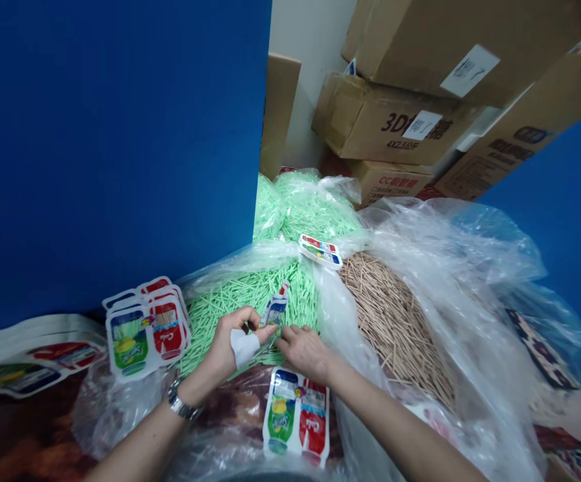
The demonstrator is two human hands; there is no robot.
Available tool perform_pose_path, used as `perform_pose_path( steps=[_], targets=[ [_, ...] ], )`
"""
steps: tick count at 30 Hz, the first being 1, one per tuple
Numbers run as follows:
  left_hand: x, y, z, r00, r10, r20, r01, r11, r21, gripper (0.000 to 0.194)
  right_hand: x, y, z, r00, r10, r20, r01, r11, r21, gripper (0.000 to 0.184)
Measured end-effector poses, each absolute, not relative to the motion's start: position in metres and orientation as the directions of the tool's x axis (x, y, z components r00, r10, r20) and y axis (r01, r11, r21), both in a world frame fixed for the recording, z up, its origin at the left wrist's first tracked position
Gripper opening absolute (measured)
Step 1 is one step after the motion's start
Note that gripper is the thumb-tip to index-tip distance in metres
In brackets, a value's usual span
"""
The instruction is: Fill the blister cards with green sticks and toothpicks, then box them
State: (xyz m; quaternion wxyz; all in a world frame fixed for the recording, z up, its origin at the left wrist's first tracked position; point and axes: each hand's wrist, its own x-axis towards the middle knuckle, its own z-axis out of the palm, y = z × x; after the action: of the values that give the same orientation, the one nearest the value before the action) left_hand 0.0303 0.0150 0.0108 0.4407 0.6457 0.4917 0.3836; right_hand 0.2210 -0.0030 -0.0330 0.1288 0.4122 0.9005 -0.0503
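My left hand, with a white bandage on the thumb and a watch on the wrist, pinches a small blue-and-white bottle-shaped packet. My right hand meets it from the right, fingertips closed at the packet's lower edge. Both hands hover over an open plastic bag of green sticks. A green-and-red double packet lies just below my hands. A stack of similar packets lies to the left.
A bag of brown wooden sticks lies right of the green ones, with another packet at its top. A blue panel stands at left. Cardboard boxes are stacked behind. Loose clear plastic spreads to the right.
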Motion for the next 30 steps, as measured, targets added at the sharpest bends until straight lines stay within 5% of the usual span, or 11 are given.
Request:
perform_pose_path(
  steps=[23,30],
  targets=[
    [0.032,0.017,0.001,0.225,0.972,0.072,0.281,-0.135,0.95,0.026,0.205,-0.01,-0.077,-0.706,0.706,-0.056,0.695,0.707,0.132,0.019],
    [0.022,0.021,0.013,0.161,0.986,0.051,0.293,-0.097,0.951,0.026,0.222,-0.001,-0.045,-0.624,0.778,-0.077,0.781,0.623,-0.038,0.011]
  ],
)
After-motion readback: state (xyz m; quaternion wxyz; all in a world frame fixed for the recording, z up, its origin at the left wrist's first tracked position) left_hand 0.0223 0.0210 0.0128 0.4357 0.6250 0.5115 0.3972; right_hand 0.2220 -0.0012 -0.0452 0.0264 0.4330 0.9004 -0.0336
